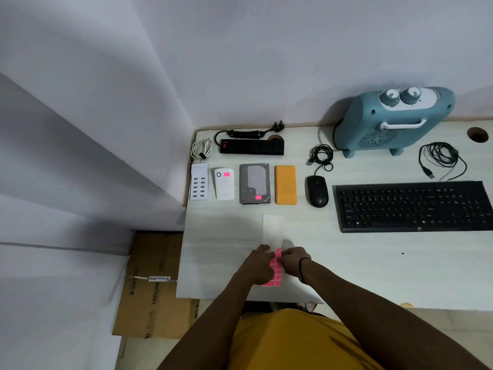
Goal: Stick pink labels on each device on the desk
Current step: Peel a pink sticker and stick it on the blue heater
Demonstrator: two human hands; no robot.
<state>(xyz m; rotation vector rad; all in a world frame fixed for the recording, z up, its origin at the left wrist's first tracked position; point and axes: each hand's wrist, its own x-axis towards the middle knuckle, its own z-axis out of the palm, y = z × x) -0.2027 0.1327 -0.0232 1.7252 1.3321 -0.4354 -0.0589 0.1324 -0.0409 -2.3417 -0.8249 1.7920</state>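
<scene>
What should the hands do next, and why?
Probably peel the pink label the right hand pinches off the sheet and stick it on the orange device: the hard drive beside it already has one, it has none.

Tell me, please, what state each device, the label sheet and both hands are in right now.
USB hub, unlabelled.
white device, labelled.
hard drive, labelled.
orange device, unlabelled.
mouse, unlabelled.
keyboard, unlabelled.
power strip, unlabelled.
heater, no label visible.
label sheet, lying flat, upper part stripped.
left hand, pressing the label sheet.
right hand, pinching a pink label.
</scene>
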